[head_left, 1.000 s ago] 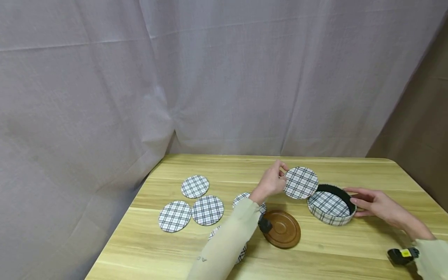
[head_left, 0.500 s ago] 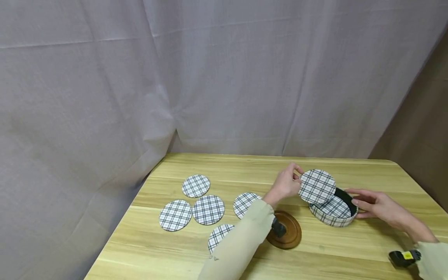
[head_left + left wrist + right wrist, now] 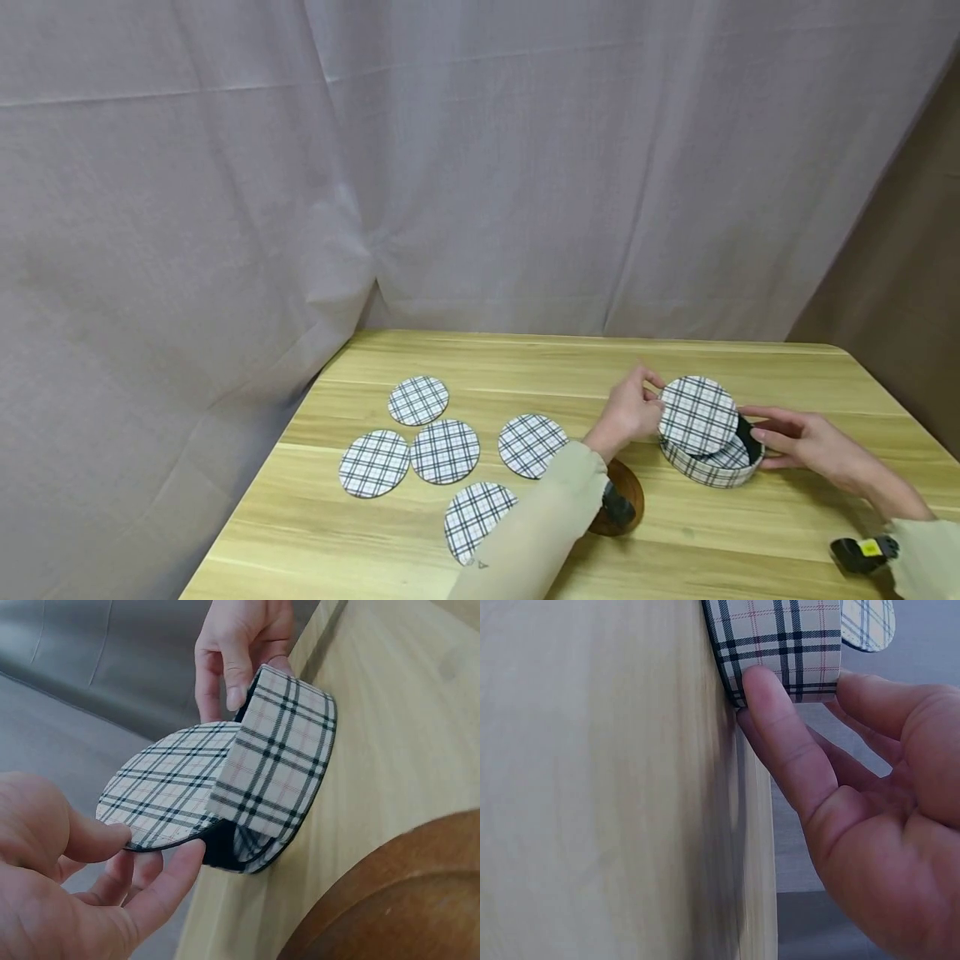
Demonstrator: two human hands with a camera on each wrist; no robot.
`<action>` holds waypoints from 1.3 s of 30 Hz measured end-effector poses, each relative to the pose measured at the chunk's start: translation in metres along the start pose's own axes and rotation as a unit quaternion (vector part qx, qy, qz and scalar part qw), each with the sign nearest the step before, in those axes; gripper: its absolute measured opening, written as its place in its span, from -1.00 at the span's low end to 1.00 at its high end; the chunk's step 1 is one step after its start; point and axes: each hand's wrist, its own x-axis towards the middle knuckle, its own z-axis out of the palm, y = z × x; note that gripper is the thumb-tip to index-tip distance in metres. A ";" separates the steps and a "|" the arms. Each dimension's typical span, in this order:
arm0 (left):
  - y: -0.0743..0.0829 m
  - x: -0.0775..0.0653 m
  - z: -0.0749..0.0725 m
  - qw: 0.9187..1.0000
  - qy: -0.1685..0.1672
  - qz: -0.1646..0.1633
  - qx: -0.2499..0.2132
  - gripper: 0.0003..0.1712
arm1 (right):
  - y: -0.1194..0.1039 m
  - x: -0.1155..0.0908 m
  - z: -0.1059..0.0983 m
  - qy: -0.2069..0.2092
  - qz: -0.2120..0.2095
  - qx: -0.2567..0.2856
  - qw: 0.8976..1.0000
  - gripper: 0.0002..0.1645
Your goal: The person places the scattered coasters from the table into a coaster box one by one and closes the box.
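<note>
Head view: a table (image 3: 300, 550) bears plaid discs and a round plaid box (image 3: 712, 475), with both hands at the box.
Held disc (image 3: 697, 415): tilted over the box's mouth, not lying flat inside; whether it touches the rim is unclear.
Left hand (image 3: 630, 408): pinches the held disc's near edge, thumb on one face and fingers on the other.
Right hand (image 3: 813, 446): holds the box's far wall, thumb at the rim and a finger against the outside.
Inside the box: plaid shows within the dark wall; I cannot tell if it is a disc or the lining.
Progress: seemingly partway, with the held disc only part in and loose discs lying outside.
Loose discs: five lie flat, a close trio (image 3: 445, 451) to the left, a fourth disc (image 3: 533, 446) nearer the box, a fifth disc (image 3: 476, 517) in front.
Brown plate (image 3: 631, 482): lies between loose discs and box, half covered by the left sleeve (image 3: 532, 537).
In the way: that sleeve crosses the fifth disc; the box wall looks like the likeliest snag for the tilted disc.
Behind: a grey curtain (image 3: 480, 167).
</note>
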 end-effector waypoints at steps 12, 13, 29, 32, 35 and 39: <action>-0.007 -0.003 0.016 0.999 -0.006 -0.018 -0.038 -0.75 | -0.002 0.001 0.001 0.022 0.041 -0.021 0.999 -0.52; -0.007 -0.003 0.017 0.999 -0.007 -0.019 -0.038 -0.76 | -0.002 0.001 0.001 0.023 0.045 -0.024 0.998 -0.51; -0.009 0.000 0.020 0.996 -0.005 0.015 0.092 -0.83 | 0.000 0.001 -0.001 -0.003 0.010 -0.005 1.000 -0.49; -0.008 0.001 0.015 0.993 -0.010 0.032 0.117 -0.84 | 0.000 0.001 -0.001 -0.012 0.000 0.005 1.000 -0.49; -0.008 0.003 0.008 0.990 -0.010 0.046 0.135 -0.84 | 0.000 0.001 -0.001 -0.015 -0.004 0.007 1.000 -0.49; -0.005 0.003 0.000 0.987 -0.020 0.051 0.151 -0.85 | 0.000 0.002 0.001 0.000 0.009 -0.009 1.000 -0.48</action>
